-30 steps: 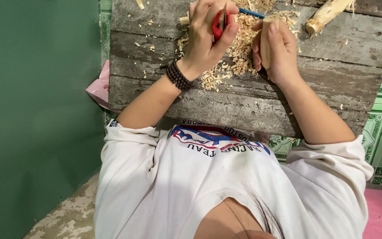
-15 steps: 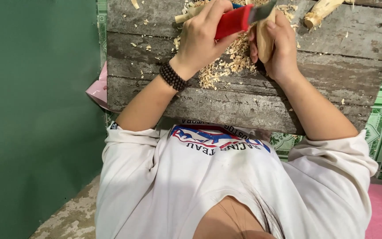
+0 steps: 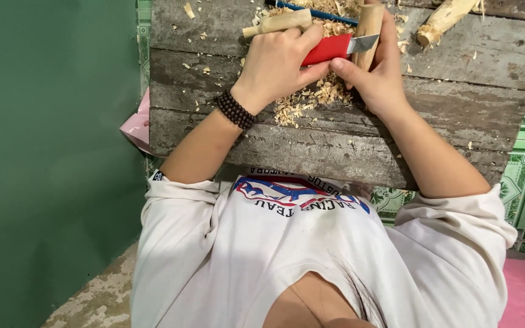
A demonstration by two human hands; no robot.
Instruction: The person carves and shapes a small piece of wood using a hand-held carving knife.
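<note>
Shirt cloth [image 3: 311, 255], white with a print, fills the lower frame. Above it, on the grey plank table [image 3: 457, 115], the left hand [image 3: 277, 64] is clamped round a red-handled knife [image 3: 329, 48], raised higher than half a second ago. The blade is now laid against a wooden stick [image 3: 367, 27] gripped by the right hand [image 3: 378, 79]. Shavings [image 3: 305, 103] are heaped beneath; two more carved sticks lie along the top edge.
</note>
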